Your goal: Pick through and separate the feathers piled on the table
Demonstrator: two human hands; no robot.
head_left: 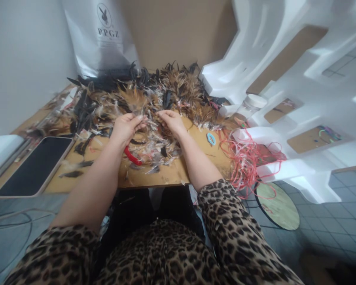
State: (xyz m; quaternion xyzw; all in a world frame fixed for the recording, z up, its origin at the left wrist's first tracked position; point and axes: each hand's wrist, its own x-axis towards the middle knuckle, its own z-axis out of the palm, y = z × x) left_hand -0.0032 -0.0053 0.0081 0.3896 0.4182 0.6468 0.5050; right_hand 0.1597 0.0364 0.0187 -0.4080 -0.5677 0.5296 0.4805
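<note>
My left hand (127, 127) is closed in a pinch on a tuft of brown feathers (134, 99), which fans upward from the fingertips. Across a small gap, my right hand (172, 122) has its thumb and fingers pressed together over the feather pile. Whatever lies between those right fingertips is too small to make out. Loose feathers and pale fluff (157, 148) cover the tabletop below both hands. A curved red object (133, 156), its kind unclear, rests just under my left wrist.
Heaped brown and black feathers (180, 85) line the table's back. A phone (34, 166) lies left. On the right are a blue ring (211, 139), tangled pink string (245, 158), a lidded jar (252, 105) and white foam packing (299, 174). A white bag (106, 51) stands behind.
</note>
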